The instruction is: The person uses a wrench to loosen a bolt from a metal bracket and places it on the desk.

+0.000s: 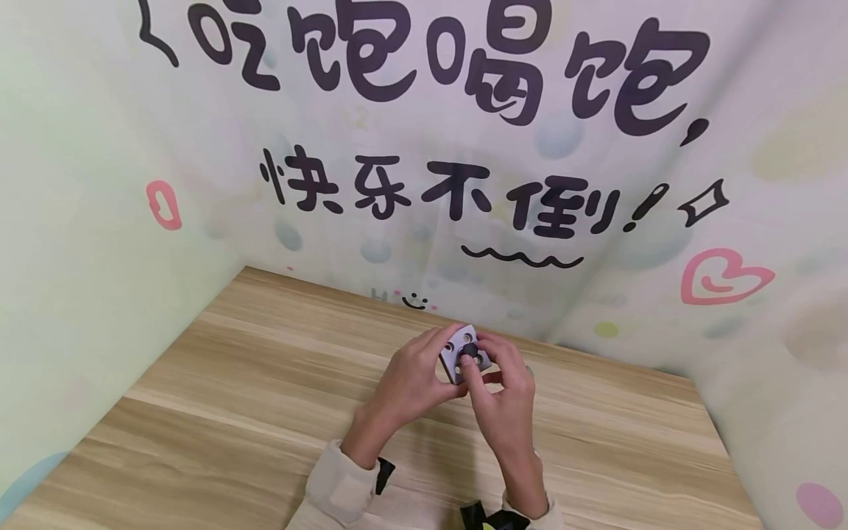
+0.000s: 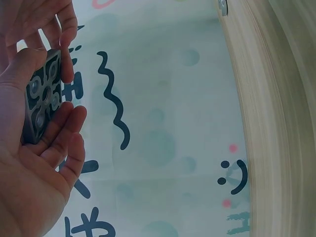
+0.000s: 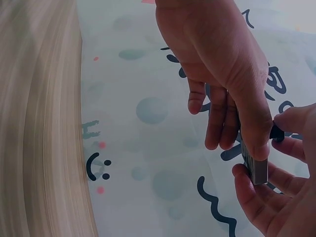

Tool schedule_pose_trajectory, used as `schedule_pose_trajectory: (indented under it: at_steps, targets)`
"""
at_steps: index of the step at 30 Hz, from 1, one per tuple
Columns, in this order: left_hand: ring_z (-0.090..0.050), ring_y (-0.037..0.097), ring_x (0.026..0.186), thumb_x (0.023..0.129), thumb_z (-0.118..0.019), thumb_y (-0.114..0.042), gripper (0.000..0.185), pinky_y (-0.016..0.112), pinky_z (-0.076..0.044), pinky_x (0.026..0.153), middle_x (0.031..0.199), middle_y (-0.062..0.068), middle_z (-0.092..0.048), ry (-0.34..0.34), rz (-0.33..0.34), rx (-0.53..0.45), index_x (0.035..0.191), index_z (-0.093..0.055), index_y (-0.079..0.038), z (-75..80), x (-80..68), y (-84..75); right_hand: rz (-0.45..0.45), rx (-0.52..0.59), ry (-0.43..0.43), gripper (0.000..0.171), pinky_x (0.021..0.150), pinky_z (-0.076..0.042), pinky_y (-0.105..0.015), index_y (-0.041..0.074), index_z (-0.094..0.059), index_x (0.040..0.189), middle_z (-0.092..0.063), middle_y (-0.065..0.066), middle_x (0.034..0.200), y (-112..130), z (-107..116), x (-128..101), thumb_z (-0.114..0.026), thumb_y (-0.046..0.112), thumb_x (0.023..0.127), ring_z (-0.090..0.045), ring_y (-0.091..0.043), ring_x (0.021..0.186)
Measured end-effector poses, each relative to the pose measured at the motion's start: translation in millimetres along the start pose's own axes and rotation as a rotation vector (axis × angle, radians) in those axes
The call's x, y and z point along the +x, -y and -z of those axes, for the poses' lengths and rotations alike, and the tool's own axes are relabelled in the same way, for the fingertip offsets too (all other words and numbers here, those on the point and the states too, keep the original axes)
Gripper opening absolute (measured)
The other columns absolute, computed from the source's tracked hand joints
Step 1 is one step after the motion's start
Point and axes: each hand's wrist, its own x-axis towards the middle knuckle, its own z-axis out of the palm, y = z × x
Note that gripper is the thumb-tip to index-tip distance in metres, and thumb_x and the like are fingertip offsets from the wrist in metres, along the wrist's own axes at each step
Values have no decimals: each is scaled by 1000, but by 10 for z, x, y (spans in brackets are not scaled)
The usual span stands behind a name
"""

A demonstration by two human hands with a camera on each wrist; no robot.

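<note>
While gripped midair, plate (image 1: 464,352) off table (image 1: 265,397).

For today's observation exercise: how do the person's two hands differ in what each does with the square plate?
The left hand grips the plate by its edges; the right hand pinches the dark knob at its middle. The left hand comes from the plate's left, the right hand from below and right. Both are above the table.
</note>
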Motion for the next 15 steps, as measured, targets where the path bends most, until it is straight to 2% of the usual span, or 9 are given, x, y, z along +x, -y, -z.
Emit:
schedule_pose_trajectory:
  at_steps: [9,15]
  targets:
    - [-65,17,98,69,-90,-21,75,29,-56,80,118,6,-68,-5,-6,-9,134,-56,-6,4,8,1,27,5,-15,23,61,-53,-18,4,-71,109,-67,-10,118,-4,-7,-8,-70,-1,87,-61,-14,92]
    - [-65,16,98,68,-90,-20,75,30,-55,80,117,6,-68,-8,-9,-15,134,-56,-6,6,8,3,-2,-3,1,26,62,-53,-18,4,-69,113,-66,-10,117,-3,-1,-9,-70,2,87,-62,-16,92]
